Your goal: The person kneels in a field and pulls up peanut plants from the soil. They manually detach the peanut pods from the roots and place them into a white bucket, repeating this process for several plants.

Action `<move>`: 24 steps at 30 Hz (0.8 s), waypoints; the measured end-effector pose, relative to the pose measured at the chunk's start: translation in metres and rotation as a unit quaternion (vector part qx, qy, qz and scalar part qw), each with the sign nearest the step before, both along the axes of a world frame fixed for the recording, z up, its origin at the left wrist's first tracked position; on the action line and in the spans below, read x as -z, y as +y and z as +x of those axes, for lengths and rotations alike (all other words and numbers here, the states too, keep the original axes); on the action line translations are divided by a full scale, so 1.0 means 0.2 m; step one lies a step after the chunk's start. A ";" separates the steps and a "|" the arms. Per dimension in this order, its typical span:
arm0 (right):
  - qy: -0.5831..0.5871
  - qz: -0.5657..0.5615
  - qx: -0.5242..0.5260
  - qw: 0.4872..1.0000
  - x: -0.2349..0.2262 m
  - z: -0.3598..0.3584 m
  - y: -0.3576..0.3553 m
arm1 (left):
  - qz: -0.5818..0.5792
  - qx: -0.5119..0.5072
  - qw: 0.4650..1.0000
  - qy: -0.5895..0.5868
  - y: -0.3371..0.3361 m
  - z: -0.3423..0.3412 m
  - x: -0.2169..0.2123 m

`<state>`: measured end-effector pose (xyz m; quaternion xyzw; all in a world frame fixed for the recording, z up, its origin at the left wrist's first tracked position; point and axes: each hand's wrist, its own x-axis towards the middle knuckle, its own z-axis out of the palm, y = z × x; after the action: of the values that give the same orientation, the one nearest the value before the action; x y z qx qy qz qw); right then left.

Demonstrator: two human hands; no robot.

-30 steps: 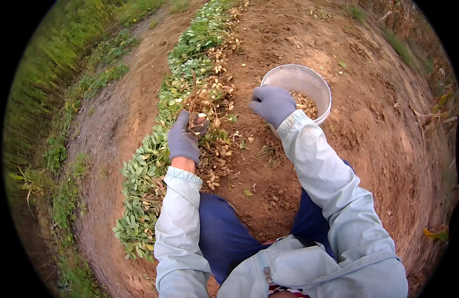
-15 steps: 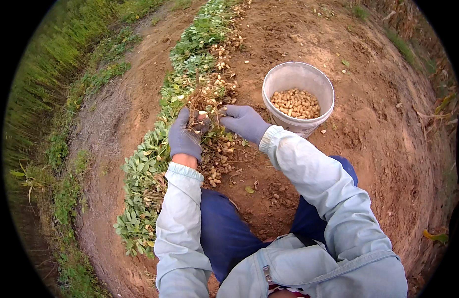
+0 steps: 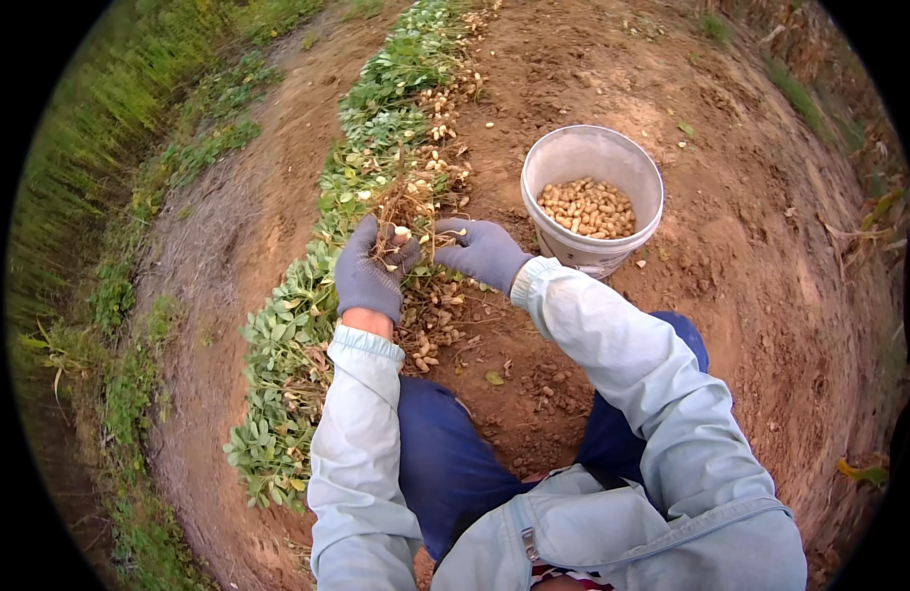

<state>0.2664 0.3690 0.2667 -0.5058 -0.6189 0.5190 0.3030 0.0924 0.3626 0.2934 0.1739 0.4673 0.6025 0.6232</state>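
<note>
A peanut plant's tangled brown roots (image 3: 407,209), with pale pods hanging on them, rise from my gloved left hand (image 3: 369,273), which is closed around their base. Beside it, my gloved right hand (image 3: 486,256) pinches at the edge of the tangle; a pale peanut (image 3: 462,231) shows at its fingers. Exactly how the fingertips grip is too small to make out. To the right of that hand stands a white bucket (image 3: 617,156), partly filled with picked peanuts (image 3: 587,208).
A long row of pulled peanut plants (image 3: 381,128) with green leaves runs away from me, pods along its right side. Loose pods (image 3: 422,350) lie near my left knee. Bare brown soil (image 3: 750,256) spreads right of the bucket. Tall grass (image 3: 100,148) borders the far left.
My right hand has shifted slightly down and left, its fingers bending closer together, with a pale pod now showing there. The left hand keeps its hold with barely any movement.
</note>
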 end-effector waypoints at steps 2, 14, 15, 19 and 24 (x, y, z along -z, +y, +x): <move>0.010 0.004 -0.013 1.000 0.06 -0.03 0.02 | -0.007 0.017 1.000 -0.003 0.00 0.01 0.00; -0.188 0.010 -0.060 0.980 0.11 0.01 -0.01 | 0.045 -0.033 0.995 -0.085 -0.01 -0.04 -0.02; -0.251 0.063 -0.057 0.964 0.08 0.00 -0.02 | 0.041 -0.036 0.996 -0.076 -0.02 -0.04 -0.04; -0.167 0.084 -0.008 0.982 -0.02 -0.02 -0.05 | 0.018 -0.028 0.998 -0.053 -0.04 -0.04 -0.05; 0.064 -0.002 -0.028 0.998 0.05 -0.07 -0.03 | 0.009 0.008 1.000 -0.024 -0.04 0.01 -0.05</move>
<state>0.2530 0.3635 0.2574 -0.4543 -0.6111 0.5602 0.3261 0.0945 0.3539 0.3032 0.1687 0.4456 0.6058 0.6372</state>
